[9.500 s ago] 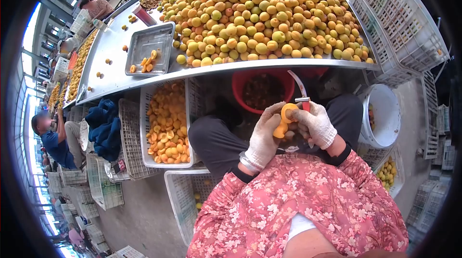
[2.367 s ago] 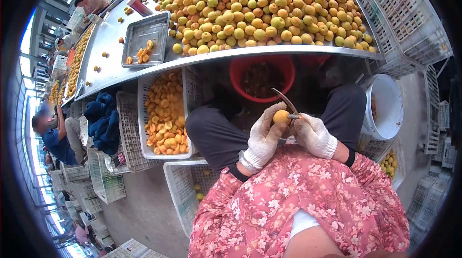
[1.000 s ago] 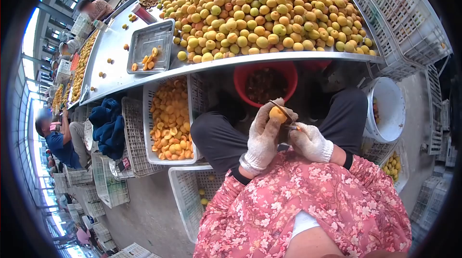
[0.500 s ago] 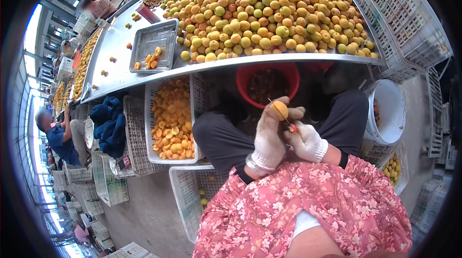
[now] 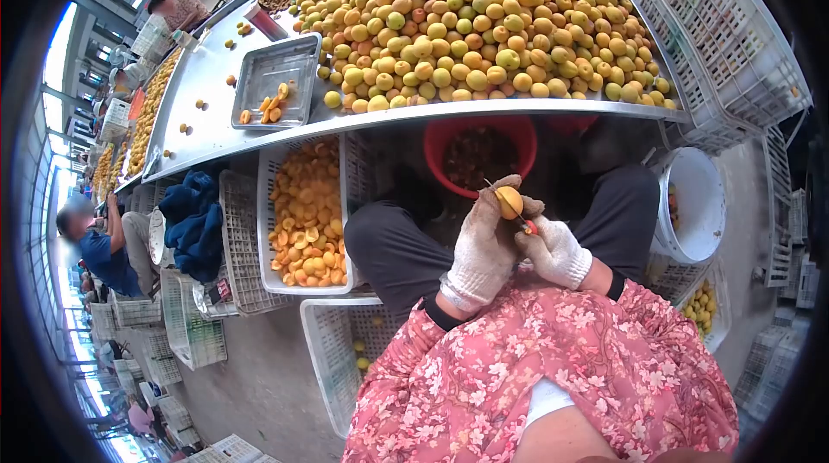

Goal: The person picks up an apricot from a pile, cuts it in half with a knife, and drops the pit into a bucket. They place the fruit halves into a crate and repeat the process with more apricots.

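Note:
In a white knitted glove, my left hand (image 5: 485, 247) holds a yellow-orange apricot (image 5: 509, 201) between thumb and fingers. My right hand (image 5: 555, 250), gloved too, is closed round the red handle of a small knife (image 5: 529, 226), its blade against the fruit. Both hands are close together above my lap. Just beyond them, under the table edge, a red basin (image 5: 439, 171) holds dark brown pieces. To the left stands a white crate (image 5: 268, 266) of orange apricot halves.
A metal table (image 5: 203, 100) bears a big heap of apricots (image 5: 484, 22) and a steel tray (image 5: 300, 107) with a few halves. At right are a white bucket (image 5: 706, 204) and stacked crates (image 5: 734, 48). A seated person (image 5: 110, 257) is at far left.
The apricot and both hands have shifted very slightly to the right, with the knife still against the fruit. The seated person at far left has raised an arm.

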The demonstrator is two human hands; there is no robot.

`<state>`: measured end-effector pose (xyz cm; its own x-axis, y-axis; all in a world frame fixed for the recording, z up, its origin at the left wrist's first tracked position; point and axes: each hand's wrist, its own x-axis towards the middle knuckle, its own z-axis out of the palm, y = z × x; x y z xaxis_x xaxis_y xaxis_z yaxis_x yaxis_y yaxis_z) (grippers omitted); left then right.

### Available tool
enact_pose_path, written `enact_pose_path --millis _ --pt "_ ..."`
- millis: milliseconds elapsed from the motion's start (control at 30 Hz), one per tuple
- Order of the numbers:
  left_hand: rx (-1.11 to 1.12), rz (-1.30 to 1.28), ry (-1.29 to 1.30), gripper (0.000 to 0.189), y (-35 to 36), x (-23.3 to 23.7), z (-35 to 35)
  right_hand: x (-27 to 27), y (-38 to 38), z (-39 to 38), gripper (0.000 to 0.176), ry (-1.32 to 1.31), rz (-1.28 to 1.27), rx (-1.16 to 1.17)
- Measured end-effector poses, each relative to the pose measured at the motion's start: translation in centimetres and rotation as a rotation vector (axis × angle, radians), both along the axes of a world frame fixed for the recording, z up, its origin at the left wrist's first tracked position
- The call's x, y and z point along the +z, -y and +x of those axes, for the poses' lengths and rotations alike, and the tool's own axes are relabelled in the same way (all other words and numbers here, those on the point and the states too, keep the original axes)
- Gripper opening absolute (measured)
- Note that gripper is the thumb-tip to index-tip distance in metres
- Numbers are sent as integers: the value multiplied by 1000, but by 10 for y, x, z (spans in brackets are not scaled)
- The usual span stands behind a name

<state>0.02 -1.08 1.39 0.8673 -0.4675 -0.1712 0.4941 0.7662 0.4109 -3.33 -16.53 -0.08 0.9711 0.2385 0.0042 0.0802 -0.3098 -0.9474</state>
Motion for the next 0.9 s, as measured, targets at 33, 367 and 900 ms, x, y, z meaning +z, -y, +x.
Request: enact_pose_path --millis 33,367,900 --pt "-1 -2 -3 44 0 0 1 -1 1 -1 20 -38 5 3" --pt "85 165 203 58 -1 3 7 -2 0 2 23 -104 127 -29" --pt "34 129 40 60 5 -22 11 -8 6 1 24 -67 25 -29"
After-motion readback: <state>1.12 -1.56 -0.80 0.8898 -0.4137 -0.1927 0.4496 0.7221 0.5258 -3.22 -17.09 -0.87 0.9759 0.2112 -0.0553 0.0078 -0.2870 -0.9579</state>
